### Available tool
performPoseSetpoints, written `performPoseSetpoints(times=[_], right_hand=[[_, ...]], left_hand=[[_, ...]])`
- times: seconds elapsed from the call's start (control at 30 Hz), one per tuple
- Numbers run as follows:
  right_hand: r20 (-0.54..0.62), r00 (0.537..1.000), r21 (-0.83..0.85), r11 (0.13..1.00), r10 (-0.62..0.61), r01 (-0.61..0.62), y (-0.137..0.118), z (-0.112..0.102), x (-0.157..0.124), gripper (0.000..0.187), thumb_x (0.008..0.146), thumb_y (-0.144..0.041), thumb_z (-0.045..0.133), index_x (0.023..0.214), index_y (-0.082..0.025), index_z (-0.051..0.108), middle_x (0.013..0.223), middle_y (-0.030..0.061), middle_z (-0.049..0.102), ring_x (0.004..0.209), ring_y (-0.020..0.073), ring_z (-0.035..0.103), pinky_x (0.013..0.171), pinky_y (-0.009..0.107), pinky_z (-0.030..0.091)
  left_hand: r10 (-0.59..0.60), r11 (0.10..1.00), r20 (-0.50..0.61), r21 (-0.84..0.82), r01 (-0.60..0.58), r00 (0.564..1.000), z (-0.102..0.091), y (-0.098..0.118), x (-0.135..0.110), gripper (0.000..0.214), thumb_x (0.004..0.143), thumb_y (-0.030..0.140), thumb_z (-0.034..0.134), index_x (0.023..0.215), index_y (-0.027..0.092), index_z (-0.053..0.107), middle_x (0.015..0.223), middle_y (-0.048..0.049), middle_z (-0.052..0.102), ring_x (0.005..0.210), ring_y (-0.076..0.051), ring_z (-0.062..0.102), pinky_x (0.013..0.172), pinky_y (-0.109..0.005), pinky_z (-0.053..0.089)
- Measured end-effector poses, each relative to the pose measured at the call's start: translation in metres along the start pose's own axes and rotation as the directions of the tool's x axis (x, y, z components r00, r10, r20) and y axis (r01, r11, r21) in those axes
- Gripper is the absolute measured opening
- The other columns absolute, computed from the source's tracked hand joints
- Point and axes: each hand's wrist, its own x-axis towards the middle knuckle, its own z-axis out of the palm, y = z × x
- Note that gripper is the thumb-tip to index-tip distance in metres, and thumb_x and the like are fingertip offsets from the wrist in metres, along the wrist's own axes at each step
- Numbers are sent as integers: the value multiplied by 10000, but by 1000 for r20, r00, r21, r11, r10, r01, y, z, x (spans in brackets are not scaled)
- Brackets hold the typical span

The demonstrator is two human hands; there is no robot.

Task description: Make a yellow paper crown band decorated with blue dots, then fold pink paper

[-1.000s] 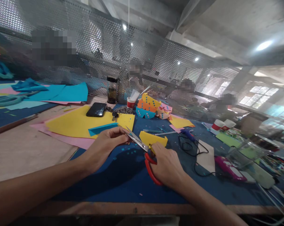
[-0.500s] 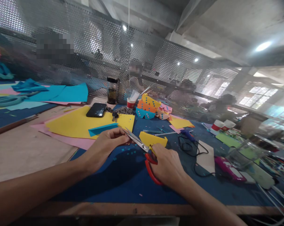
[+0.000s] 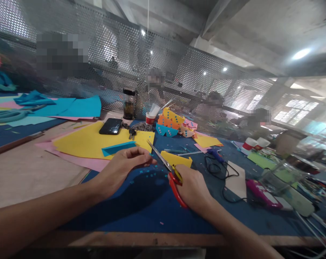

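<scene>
Left grip (image 3: 130, 161): bare | right grip (image 3: 192, 182): apparently bare, partly hidden | forearms (image 3: 57, 201): bare, tapering

Between the left forearm (image 3: 60, 203) and right forearm (image 3: 227, 222), the mat (image 3: 141, 214) offers passage, but scissors (image 3: 165, 163), yellow paper (image 3: 176, 159) and a cup (image 3: 150, 118) stand ahead.

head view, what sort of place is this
Probably a craft workshop: the right hand holds scissors, yellow paper lies spread out under a phone, and what looks like a glue gun lies to the right.
</scene>
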Motion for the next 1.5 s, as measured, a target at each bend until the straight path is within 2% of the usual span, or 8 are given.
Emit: performPoseSetpoints(times=[0.17, 0.33, 0.73, 1.0, 1.23, 1.5], right_hand=[[-39, 999, 94, 995, -6, 10, 3, 2, 1, 196, 983, -295, 556, 805, -217, 530, 755, -12, 606, 646, 153, 526, 625, 285, 260], [-26, 1000, 108, 994, -1, 4, 2, 2, 2, 192, 985, -297, 564, 814, -218, 533, 762, -14, 603, 648, 152, 525, 625, 276, 280], [25, 1000, -15, 1000, -15, 15, -2, -2, -1, 128, 990, -324, 559, 928, -216, 583, 912, 32, 687, 741, 192, 619, 628, 306, 232], [60, 998, -101, 995, -13, 19, -7, -6, -2, 113, 933, -301, 569, 1009, -221, 593, 1045, 50, 685, 756, 212, 641, 618, 317, 230], [69, 997, -123, 992, -15, 23, -8, -7, -3, 128, 941, -321, 566, 1015, -221, 595, 1064, 48, 681, 766, 217, 657, 611, 320, 246], [79, 997, -154, 988, 19, -6, -11, -9, -2, 147, 942, -337, 593, 1021, -214, 605, 1084, 61, 690, 776, 220, 675, 606, 324, 252]], left_hand=[[-27, 995, -19, -97, 25, 999, 0, -1, 0, 187, 729, 305, 914, 794, 192, 780, 848, -38, 812, 923, -206, 772, 899, -278, 573], [-36, 994, -15, -106, 34, 999, 0, -1, 0, 182, 726, 294, 914, 803, 192, 784, 853, -50, 821, 928, -211, 778, 894, -276, 581], [-8, 999, 11, -50, 8, 1000, -1, -4, 2, 207, 749, 342, 917, 798, 194, 781, 873, -31, 804, 892, -176, 758, 880, -247, 568], [40, 999, -5, -2, -40, 999, 0, 0, 1, 154, 767, 321, 890, 815, 207, 798, 866, -27, 798, 842, -166, 726, 814, -252, 554], [52, 998, -29, 38, -51, 998, 0, 1, 0, 183, 746, 348, 899, 835, 216, 807, 849, -25, 794, 815, -171, 714, 752, -246, 529], [92, 992, -19, 89, -90, 996, -2, 0, -1, 174, 766, 355, 879, 854, 225, 804, 884, -29, 792, 856, -197, 722, 785, -272, 531]])
